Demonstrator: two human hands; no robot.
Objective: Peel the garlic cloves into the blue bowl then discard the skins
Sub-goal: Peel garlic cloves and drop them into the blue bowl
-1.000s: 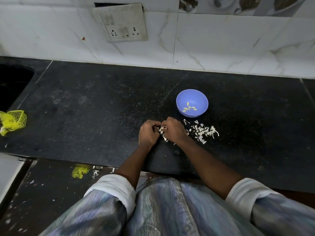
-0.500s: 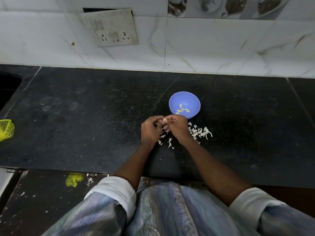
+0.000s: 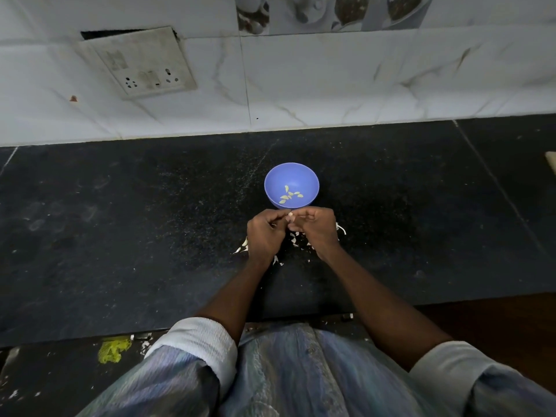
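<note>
Peeling step under way: left hand and right hand meet just short of blue bowl, fingertips pinching one garlic clove; peeled cloves in bowl, skins on black counter; next likely: strip skin, drop clove in bowl

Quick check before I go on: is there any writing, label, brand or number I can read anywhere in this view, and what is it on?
No text can be read anywhere.
Switch and socket plate on the wall: grimy smudges only, no legible marking.
Picture tiles along the top of the wall: printed cups and bowls, no words.
Blue bowl, black countertop, sleeves: no labels visible.
</note>
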